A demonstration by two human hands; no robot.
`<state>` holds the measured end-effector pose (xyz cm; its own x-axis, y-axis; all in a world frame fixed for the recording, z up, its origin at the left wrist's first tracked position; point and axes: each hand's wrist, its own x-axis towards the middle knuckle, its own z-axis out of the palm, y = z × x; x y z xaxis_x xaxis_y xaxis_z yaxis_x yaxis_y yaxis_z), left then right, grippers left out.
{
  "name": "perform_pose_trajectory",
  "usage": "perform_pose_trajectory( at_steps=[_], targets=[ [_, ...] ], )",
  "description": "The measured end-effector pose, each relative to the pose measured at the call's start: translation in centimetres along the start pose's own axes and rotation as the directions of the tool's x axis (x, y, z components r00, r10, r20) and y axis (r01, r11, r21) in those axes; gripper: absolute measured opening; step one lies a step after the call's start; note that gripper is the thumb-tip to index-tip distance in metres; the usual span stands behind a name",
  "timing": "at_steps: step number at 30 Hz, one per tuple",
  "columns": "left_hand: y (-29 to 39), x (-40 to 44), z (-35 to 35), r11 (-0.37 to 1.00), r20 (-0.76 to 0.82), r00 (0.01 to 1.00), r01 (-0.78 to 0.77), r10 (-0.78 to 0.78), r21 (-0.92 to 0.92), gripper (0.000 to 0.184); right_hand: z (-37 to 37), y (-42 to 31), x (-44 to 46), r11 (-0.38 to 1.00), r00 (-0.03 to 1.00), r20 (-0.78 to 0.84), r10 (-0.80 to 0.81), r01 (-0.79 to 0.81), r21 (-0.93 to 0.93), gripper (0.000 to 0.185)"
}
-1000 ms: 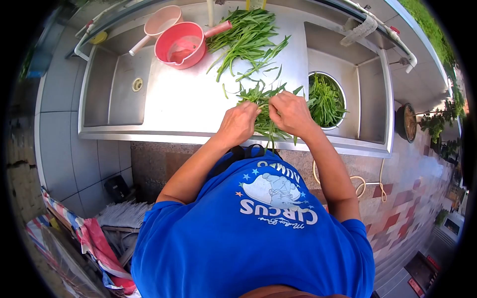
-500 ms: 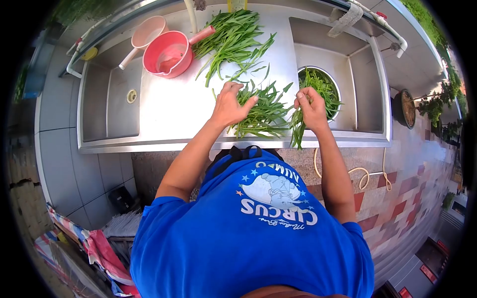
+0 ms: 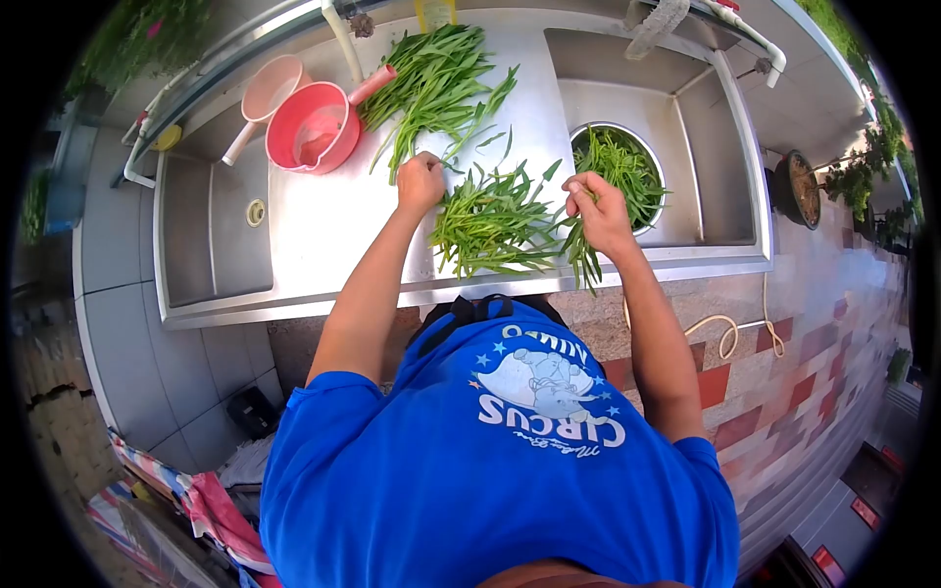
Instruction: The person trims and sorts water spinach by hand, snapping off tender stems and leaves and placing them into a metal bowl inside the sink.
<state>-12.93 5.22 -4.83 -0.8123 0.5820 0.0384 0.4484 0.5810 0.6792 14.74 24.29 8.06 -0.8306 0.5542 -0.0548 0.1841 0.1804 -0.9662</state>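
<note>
My left hand point(image 3: 420, 183) is closed at the lower edge of the far pile of water spinach point(image 3: 441, 78); whatever its fingers pinch is too hidden to make out. A second, nearer pile of water spinach point(image 3: 490, 223) lies on the steel counter between my hands. My right hand point(image 3: 600, 211) grips a small bunch of water spinach point(image 3: 582, 263), whose leaves hang down toward the counter's front edge. Just beyond that hand, a round metal bowl point(image 3: 659, 209) in the right sink holds more of the cut greens.
Two dippers, a red one point(image 3: 312, 127) and a paler pink one point(image 3: 272, 88), rest at the left back. The left sink point(image 3: 230, 250) has a drain; the right sink point(image 3: 720, 186) surrounds the bowl. A pipe point(image 3: 343, 39) comes down behind the counter.
My left hand has moved left and away from the near pile to the far pile's edge, its fingers closing. My right hand stays by the bowl with its bunch. The view has shifted slightly.
</note>
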Motion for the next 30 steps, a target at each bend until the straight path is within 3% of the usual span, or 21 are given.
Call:
perform_pose_trajectory(
  at_steps=[4, 7, 9, 11, 15, 19, 20, 23, 26, 28, 30],
  targets=[
    [3.5, -3.1, -4.0, 0.929, 0.094, 0.990, 0.128, -0.101, -0.347, 0.015, 0.2, -1.6, 1.5, 0.993, 0.995, -0.054, -0.081, 0.077, -0.086, 0.015],
    [5.2, -5.6, -6.9, 0.913, 0.130, 0.989, 0.117, -0.071, -0.392, 0.012, 0.5, -3.3, 3.6, 0.972, 0.992, -0.028, -0.126, 0.118, -0.201, 0.015],
    [5.7, -6.9, -8.3, 0.887, 0.151, 0.985, 0.147, -0.089, -0.438, 0.013, 1.2, -4.5, 4.8, 0.874, 0.937, -0.005, -0.349, 0.324, -0.362, 0.015],
    [6.1, -8.1, -9.4, 0.868, 0.172, 0.981, 0.165, -0.093, -0.469, 0.012, 2.0, -5.2, 6.4, 0.659, 0.795, 0.092, -0.600, 0.556, -0.506, 0.016],
    [7.3, -9.6, -11.4, 0.823, 0.173, 0.983, 0.151, -0.064, -0.548, 0.010, 3.8, -7.0, 6.8, 0.341, 0.741, 0.443, -0.504, 0.642, -0.687, 0.028],
    [7.1, -10.1, -12.6, 0.734, 0.202, 0.978, 0.175, -0.052, -0.657, 0.011, 5.4, -6.0, 7.0, 0.280, 0.689, 0.512, -0.512, 0.698, -0.659, 0.014],
    [7.3, -10.3, -12.8, 0.705, 0.199, 0.979, 0.177, -0.052, -0.687, 0.011, 5.9, -5.8, 6.9, 0.344, 0.701, 0.481, -0.527, 0.693, -0.633, 0.006],
    [6.5, -10.4, -12.6, 0.745, 0.190, 0.979, 0.177, -0.069, -0.643, 0.011, 6.6, -5.6, 6.5, 0.544, 0.747, 0.405, -0.527, 0.663, -0.515, 0.007],
    [6.4, -10.5, -12.2, 0.730, 0.201, 0.977, 0.188, -0.070, -0.657, 0.011, 7.0, -5.4, 6.3, 0.923, 0.956, 0.211, -0.202, 0.258, -0.286, 0.013],
    [6.3, -10.5, -12.3, 0.760, 0.196, 0.978, 0.181, -0.073, -0.624, 0.011, 6.3, -4.5, 6.8, 0.999, 0.987, 0.158, 0.023, -0.019, -0.027, 0.016],
    [6.3, -10.3, -12.5, 0.782, 0.187, 0.980, 0.170, -0.069, -0.599, 0.012, 5.2, -4.9, 6.9, 0.983, 0.993, 0.091, -0.079, 0.093, -0.160, 0.018]
  ],
)
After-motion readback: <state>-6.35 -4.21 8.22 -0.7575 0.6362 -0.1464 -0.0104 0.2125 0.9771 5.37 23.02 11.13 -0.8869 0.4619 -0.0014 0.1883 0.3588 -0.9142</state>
